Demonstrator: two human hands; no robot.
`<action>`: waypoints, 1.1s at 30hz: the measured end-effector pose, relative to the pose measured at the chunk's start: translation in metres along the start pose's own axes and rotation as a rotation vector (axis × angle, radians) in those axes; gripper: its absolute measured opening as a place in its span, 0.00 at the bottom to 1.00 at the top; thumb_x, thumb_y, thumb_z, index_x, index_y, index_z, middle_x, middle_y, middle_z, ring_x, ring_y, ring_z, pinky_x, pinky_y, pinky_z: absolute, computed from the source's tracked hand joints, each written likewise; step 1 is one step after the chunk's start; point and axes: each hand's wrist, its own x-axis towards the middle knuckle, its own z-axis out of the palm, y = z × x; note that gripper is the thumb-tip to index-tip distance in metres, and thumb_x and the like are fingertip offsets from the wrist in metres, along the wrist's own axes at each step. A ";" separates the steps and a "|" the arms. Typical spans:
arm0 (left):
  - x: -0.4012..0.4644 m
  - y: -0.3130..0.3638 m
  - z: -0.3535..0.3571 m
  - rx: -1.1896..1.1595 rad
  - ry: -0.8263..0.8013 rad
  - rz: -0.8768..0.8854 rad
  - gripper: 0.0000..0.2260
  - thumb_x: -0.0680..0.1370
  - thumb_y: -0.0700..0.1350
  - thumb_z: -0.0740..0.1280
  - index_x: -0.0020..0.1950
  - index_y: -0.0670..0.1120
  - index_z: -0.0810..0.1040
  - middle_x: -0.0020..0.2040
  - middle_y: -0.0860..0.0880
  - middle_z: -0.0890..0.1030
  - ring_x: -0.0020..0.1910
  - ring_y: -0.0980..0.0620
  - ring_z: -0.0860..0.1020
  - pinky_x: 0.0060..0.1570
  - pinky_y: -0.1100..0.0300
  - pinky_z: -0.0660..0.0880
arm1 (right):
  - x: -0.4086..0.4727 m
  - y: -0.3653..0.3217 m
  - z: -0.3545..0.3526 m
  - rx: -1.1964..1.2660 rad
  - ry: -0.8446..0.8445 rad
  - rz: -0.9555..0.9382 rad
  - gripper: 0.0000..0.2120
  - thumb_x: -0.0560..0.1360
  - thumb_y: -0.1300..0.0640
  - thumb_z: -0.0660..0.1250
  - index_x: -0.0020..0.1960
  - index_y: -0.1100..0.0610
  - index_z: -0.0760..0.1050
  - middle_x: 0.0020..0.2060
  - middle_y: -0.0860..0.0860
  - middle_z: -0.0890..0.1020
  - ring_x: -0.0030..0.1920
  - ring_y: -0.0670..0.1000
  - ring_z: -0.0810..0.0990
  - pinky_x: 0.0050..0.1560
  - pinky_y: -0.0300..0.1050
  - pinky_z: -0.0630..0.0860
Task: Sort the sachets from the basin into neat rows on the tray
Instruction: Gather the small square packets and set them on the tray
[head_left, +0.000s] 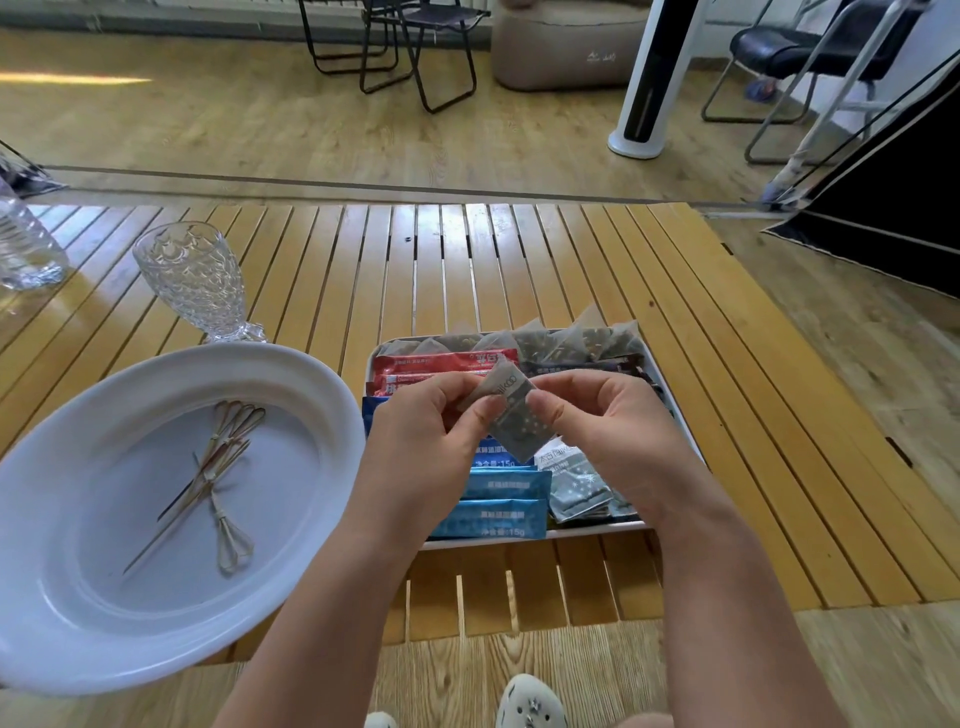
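Slatted wooden table: bears everything listed below.

White basin: at the left, hanging over the table's near edge. Holds only a few bamboo picks with looped ends, lying crossed.

White tray: right of the basin, nearly touching it. Rows in place: pyramid tea bags along the far edge, red sachets and dark sachets below them, blue sachets nearer, grey sachets at the near right.

Cut-glass goblet: upright, behind the basin.

Clear plastic bottle: far left, partly out of view.

Left hand, right hand: both raised over the tray's middle, each pinching the same item.

Grey sachet: held tilted between the two hands, thumbs on its front face, clear of the rows beneath.
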 end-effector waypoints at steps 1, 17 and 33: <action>0.000 -0.001 0.001 0.017 0.004 0.008 0.12 0.77 0.46 0.67 0.60 0.48 0.81 0.50 0.54 0.84 0.50 0.57 0.81 0.50 0.60 0.81 | 0.000 0.001 -0.002 -0.025 0.008 0.006 0.04 0.74 0.56 0.70 0.47 0.48 0.82 0.40 0.43 0.86 0.44 0.39 0.83 0.41 0.32 0.77; 0.002 0.006 0.012 -0.264 -0.056 -0.168 0.08 0.74 0.52 0.68 0.52 0.54 0.81 0.44 0.56 0.84 0.45 0.60 0.82 0.44 0.66 0.79 | 0.000 0.003 -0.006 0.042 0.277 0.096 0.02 0.75 0.56 0.70 0.47 0.52 0.82 0.40 0.45 0.85 0.41 0.38 0.81 0.38 0.30 0.74; 0.002 0.009 0.020 -0.135 -0.061 -0.127 0.16 0.74 0.59 0.62 0.44 0.50 0.85 0.39 0.54 0.84 0.40 0.60 0.82 0.44 0.62 0.80 | -0.022 0.010 -0.068 -0.075 0.373 0.301 0.04 0.75 0.56 0.70 0.42 0.54 0.81 0.34 0.49 0.84 0.39 0.49 0.80 0.42 0.43 0.72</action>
